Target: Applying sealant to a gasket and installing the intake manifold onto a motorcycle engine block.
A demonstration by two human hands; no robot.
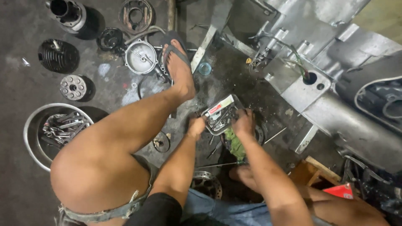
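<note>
I am squatting on a dark, oily floor. My left hand (196, 127) grips the left edge of a small clear plastic box (219, 115) filled with small metal parts. On the box's right side rests my right hand (243, 122), fingers curled over its edge. The box has a red and white label on its far rim. A green rag (235, 144) lies just below the box, between my forearms. My left foot in a flip-flop (179, 67) stands on the floor beyond the box.
A round metal basin of wrenches (63, 127) sits at the left. Engine parts lie at top left: a finned cylinder (57, 55), a round cover (141, 57), a brake plate (135, 15). A grey scooter body (335, 75) fills the right. A wooden block (312, 171) lies lower right.
</note>
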